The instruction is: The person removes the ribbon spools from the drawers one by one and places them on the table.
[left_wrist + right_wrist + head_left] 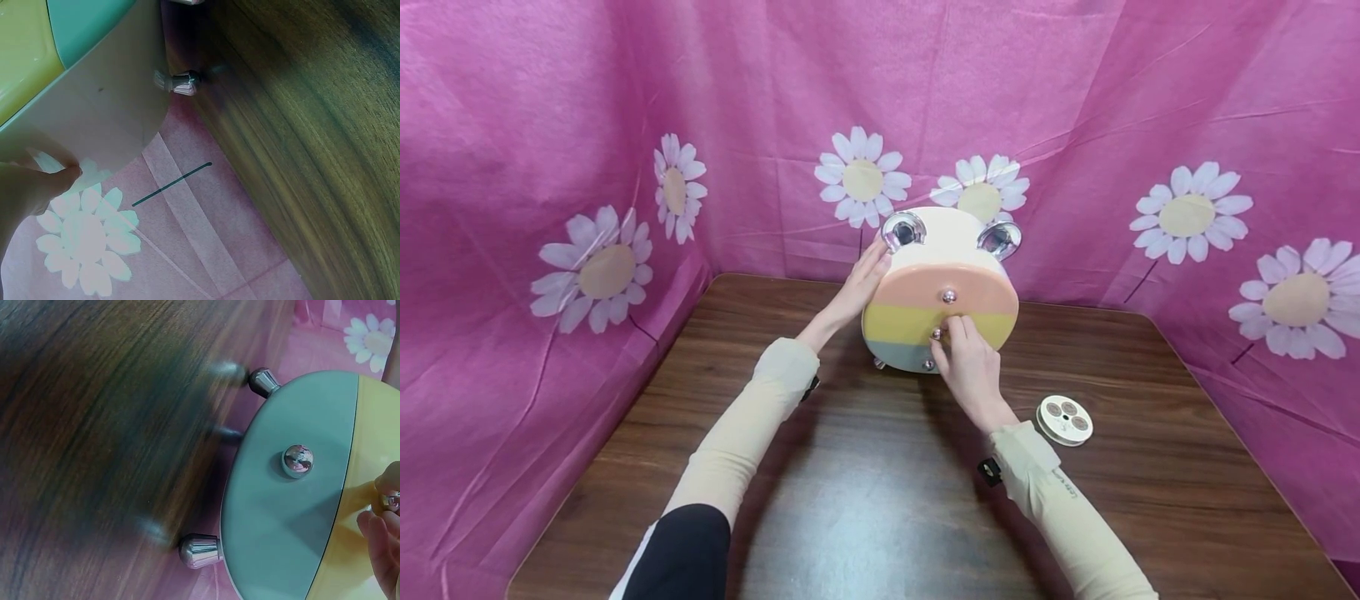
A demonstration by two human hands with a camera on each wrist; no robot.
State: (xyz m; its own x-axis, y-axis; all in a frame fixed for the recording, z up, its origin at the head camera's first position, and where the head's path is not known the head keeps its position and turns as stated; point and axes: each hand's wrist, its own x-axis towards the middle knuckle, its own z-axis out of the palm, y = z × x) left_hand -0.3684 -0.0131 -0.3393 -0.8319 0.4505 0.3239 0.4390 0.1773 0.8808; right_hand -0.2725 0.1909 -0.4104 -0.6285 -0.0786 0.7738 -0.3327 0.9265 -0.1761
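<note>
A small rounded box with three drawers, peach, yellow and green-blue, stands on short silver feet. My right hand pinches the silver knob of the yellow middle drawer with thumb and fingers. That drawer's front looks level with the green-blue one below. On the box's left side rests my left hand, its fingers extended along the white wall. In the left wrist view only part of this hand shows. The peach drawer's knob and the bottom knob are untouched.
Two silver rings with dark centres project from the box's top. A white round spool lies on the brown wooden table, right of my right wrist. Pink cloth with white flowers hangs around the table's back and sides.
</note>
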